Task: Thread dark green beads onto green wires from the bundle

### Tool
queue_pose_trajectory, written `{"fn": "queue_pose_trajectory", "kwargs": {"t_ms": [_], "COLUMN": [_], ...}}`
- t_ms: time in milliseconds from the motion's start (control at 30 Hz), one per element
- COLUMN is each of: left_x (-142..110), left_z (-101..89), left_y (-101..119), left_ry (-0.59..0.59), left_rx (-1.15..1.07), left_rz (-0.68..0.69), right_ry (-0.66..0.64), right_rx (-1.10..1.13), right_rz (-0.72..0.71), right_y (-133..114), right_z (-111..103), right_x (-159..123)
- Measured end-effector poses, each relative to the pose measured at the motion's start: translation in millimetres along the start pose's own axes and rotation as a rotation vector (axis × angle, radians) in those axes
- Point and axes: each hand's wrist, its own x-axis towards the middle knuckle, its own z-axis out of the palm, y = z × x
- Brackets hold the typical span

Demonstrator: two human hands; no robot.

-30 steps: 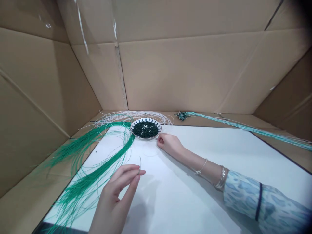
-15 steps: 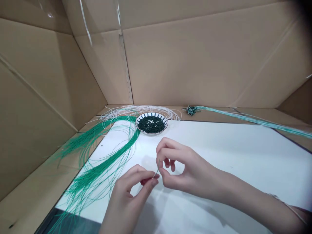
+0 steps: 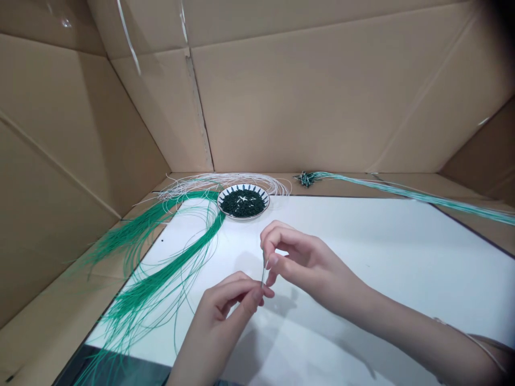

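My left hand (image 3: 231, 308) pinches the lower end of a thin green and whitish strand (image 3: 263, 276) between thumb and forefinger. The short piece stands nearly upright above those fingertips. Over it, my right hand (image 3: 295, 257) closes its thumb and fingers around the upper part of the strand. Fingertips hide part of the piece, so its exact make is hard to see. Beyond the hands sits a round plate (image 3: 243, 216) with a blue-striped rim, filled with small dark green pieces (image 3: 241, 203).
Long green strands (image 3: 173, 268) spread over the left of the white board (image 3: 362, 257). White strands (image 3: 241, 178) curl behind the plate. At the back right lies a bundle of pale green strands (image 3: 386, 187) with dark tips (image 3: 306, 179). Cardboard walls (image 3: 301, 96) surround the board.
My right thumb and fingers have closed in on the strand's upper part, and the strand now stands more upright. The view has shifted slightly, moving the plate and bundles a little left.
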Motion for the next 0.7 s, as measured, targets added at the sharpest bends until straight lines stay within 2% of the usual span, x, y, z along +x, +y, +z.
{"fn": "queue_pose_trajectory", "kwargs": {"t_ms": [100, 233, 367, 433, 533, 633, 700], "left_x": [1, 2, 3, 2, -1, 4, 15], "left_z": [-1.5, -3.3, -1.1, 3.8, 15.5, 24.8, 24.3], "left_y": [0, 0, 0, -3, -12, -24, -32], "left_ry": [-0.037, 0.002, 0.049, 0.026, -0.006, -0.059, -0.112], "left_rx": [0.002, 0.002, -0.002, 0.002, 0.081, 0.343, 0.503], "left_rz": [0.0, 0.022, 0.071, 0.094, 0.176, 0.348, 0.42], "right_ry": [-0.039, -0.045, -0.19, -0.24, -0.174, -0.083, -0.033], "right_rx": [0.127, 0.168, 0.126, 0.013, -0.207, -0.274, -0.29], "right_rz": [0.03, 0.092, 0.155, 0.102, -0.093, -0.221, -0.241], "right_y": [-1, 0, 4, 7, 10, 8, -1], "right_z": [-2, -4, 0, 3, 6, 3, 0], "right_x": [1, -1, -9, -14, -20, -30, -40]}}
